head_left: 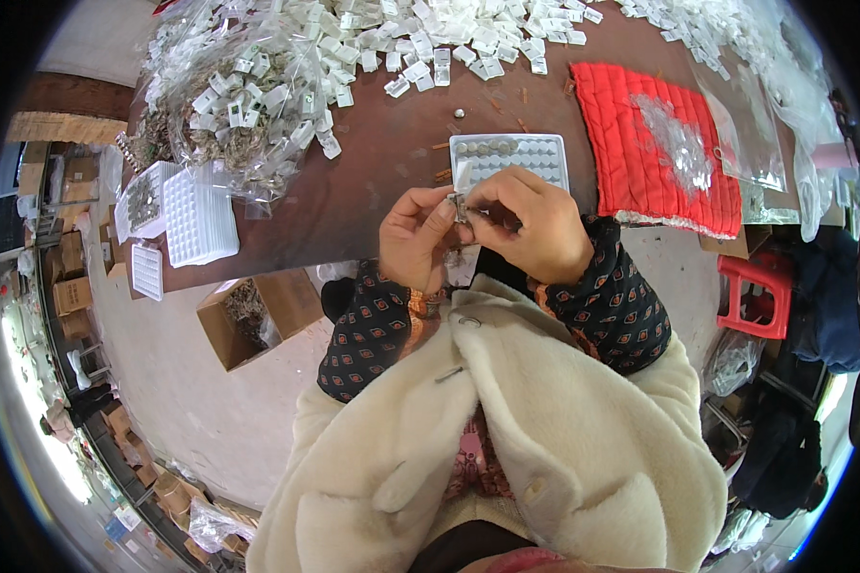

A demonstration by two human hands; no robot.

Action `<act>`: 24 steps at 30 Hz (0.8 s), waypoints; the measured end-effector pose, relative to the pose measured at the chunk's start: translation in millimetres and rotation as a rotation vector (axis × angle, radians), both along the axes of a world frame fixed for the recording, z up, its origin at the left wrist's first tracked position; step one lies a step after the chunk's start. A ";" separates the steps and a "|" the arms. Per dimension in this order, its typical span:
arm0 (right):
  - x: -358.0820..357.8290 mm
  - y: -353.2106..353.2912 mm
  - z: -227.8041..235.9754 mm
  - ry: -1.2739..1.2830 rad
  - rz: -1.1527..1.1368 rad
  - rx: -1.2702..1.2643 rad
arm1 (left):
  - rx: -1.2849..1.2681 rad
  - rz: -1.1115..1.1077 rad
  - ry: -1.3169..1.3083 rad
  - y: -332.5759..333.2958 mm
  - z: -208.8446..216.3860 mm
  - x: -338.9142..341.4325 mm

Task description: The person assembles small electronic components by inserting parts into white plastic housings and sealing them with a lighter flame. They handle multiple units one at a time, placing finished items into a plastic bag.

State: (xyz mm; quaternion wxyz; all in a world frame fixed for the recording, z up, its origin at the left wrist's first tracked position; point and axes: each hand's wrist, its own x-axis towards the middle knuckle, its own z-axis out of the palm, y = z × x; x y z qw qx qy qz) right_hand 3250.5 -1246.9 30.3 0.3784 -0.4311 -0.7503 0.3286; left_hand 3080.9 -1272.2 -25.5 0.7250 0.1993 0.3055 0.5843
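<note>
My left hand (411, 244) and my right hand (541, 229) meet above the table's near edge, both closed in a pinch. Between their fingertips is a small piece (459, 202) with greyish and white parts; its exact kind is too small to make out. A narrow translucent white strip (463, 178) sticks up from it. Just beyond my right hand lies a white compartment tray (556, 158), with several round greyish pieces (487, 147) in its far rows. My right hand hides the tray's near part. A small shiny round piece (459, 113) lies beyond the tray.
Small white hinged plastic cases (430, 48) cover the table's far side. A clear bag (258, 105) holds more at left, near stacked white trays (201, 224). A red quilted cloth (607, 143) bears clear plastic bits. Below are an open carton (222, 329) and a red stool (755, 286).
</note>
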 end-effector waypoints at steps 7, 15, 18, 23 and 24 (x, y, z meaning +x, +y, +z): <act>1.2 -6.6 3.6 -0.009 0.017 0.205 | 0.027 -0.039 -0.076 0.6 -3.5 -2.8; 61.1 8.2 -8.4 -0.164 -0.379 0.121 | 0.095 -0.061 -0.195 2.5 -8.6 -7.4; 58.4 5.4 -21.6 -0.233 -0.280 0.191 | 0.031 -0.023 -0.191 1.8 -8.3 -6.3; 37.0 7.6 -34.4 -0.338 -0.176 0.289 | 0.024 -0.022 -0.179 -0.2 -7.7 -6.0; 34.6 8.3 -34.0 -0.362 -0.169 0.269 | 0.022 -0.017 -0.175 -0.6 -7.8 -6.4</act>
